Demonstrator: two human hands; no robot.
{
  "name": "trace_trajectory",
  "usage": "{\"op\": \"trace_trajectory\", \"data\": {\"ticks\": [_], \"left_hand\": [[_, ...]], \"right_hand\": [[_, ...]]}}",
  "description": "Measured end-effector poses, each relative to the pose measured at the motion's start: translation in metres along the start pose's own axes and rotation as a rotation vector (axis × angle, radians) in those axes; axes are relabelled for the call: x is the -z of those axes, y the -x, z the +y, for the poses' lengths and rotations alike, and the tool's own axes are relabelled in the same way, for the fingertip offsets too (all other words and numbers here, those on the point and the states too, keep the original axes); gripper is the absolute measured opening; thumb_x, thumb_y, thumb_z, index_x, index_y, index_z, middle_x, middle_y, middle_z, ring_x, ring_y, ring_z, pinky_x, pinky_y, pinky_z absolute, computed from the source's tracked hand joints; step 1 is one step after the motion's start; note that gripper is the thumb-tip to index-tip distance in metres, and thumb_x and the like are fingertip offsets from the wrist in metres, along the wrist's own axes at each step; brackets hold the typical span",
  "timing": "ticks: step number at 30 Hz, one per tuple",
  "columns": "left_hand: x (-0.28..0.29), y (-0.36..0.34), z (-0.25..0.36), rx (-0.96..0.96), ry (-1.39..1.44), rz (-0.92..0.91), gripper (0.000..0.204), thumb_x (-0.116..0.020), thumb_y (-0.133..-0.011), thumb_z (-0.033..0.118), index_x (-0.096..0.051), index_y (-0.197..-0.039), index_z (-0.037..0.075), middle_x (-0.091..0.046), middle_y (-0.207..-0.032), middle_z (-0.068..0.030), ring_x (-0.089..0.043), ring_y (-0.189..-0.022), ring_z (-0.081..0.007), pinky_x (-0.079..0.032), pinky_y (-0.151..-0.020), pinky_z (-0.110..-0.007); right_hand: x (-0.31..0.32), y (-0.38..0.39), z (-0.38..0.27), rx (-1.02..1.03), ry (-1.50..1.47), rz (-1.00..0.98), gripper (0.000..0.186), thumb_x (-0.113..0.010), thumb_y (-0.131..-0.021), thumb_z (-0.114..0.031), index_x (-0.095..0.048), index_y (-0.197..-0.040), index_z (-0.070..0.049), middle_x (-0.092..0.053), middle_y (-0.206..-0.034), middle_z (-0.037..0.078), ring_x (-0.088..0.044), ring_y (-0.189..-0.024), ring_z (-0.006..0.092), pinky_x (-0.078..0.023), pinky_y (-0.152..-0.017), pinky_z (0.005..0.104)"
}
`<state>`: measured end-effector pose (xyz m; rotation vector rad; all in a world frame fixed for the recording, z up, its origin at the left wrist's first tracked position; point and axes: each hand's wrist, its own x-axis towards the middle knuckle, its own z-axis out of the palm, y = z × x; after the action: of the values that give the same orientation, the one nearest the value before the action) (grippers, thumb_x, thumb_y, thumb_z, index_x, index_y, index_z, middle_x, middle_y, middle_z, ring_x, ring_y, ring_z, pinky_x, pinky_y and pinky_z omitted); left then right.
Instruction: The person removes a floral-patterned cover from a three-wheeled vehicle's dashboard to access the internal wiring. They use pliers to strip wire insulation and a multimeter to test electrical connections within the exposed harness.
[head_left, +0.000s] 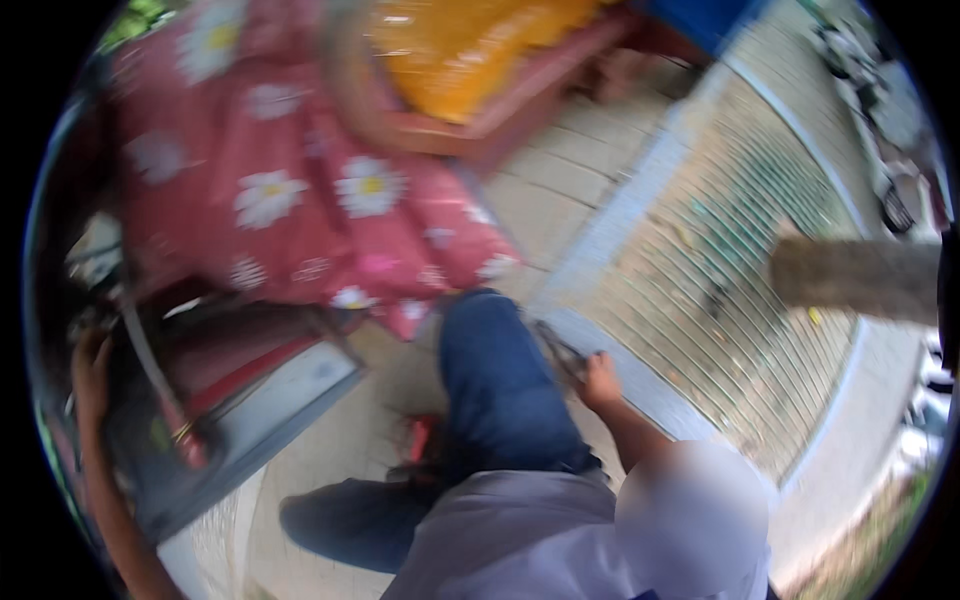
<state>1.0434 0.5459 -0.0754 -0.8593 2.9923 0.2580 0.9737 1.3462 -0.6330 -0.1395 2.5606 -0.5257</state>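
At the far left edge my left hand [90, 365] reaches up to dark metal parts beside a grey rod [150, 355] with a reddish lower end. Its fingers look curled round something there, too blurred to name. Near my bent knee in blue jeans [505, 380], my right hand [600, 380] is closed on a dark, slender tool [560, 350], whose kind is smeared by motion. A pink cloth with white daisies [365, 190] hangs in front of me, over a dark body with a red and silver edge [290, 385].
Behind the cloth stands a reddish-brown frame [530, 90] with shiny orange sheeting [470, 50]. On the right, a pale-blue kerb [610, 225] borders a bed of stripes, where a tree trunk [850, 275] stands. Parked scooters [890, 150] line the far right. Paving [545, 190] lies between.
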Motion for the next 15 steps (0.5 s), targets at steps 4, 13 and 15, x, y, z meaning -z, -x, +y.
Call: {"op": "trace_trajectory", "data": {"ticks": [4,13,15], "left_hand": [[-0.012,0.006,0.079,-0.100,-0.170,0.020,0.025,-0.062,-0.099,0.020,-0.067,-0.111,-0.001,-0.067,-0.098,-0.0133,-0.061,-0.095,-0.0227,-0.048,-0.089,-0.037],[-0.033,0.001,0.050,-0.256,-0.193,0.222,0.022,-0.065,-0.088,0.020,-0.071,-0.096,0.000,-0.072,-0.096,-0.0219,-0.069,-0.096,-0.0398,-0.053,-0.084,-0.047],[-0.028,-0.003,0.051,-0.228,-0.206,0.225,0.022,-0.065,-0.088,0.019,-0.071,-0.097,0.000,-0.072,-0.097,-0.0222,-0.069,-0.096,-0.0400,-0.053,-0.084,-0.047]], "right_hand": [[-0.011,-0.051,-0.026,0.166,0.334,-0.296,0.039,-0.055,-0.100,-0.024,-0.055,-0.135,-0.006,-0.053,-0.143,0.022,-0.049,-0.135,0.0409,-0.044,-0.113,0.0501],[-0.076,-0.101,0.041,-0.001,0.346,-0.237,0.031,-0.056,-0.097,-0.028,-0.067,-0.119,-0.008,-0.063,-0.129,0.013,-0.059,-0.123,0.0356,-0.056,-0.094,0.0442],[-0.095,-0.115,0.069,-0.120,0.151,-0.168,0.032,-0.060,-0.094,-0.030,-0.068,-0.114,-0.006,-0.068,-0.112,0.016,-0.066,-0.104,0.0369,-0.058,-0.087,0.0453]]}}
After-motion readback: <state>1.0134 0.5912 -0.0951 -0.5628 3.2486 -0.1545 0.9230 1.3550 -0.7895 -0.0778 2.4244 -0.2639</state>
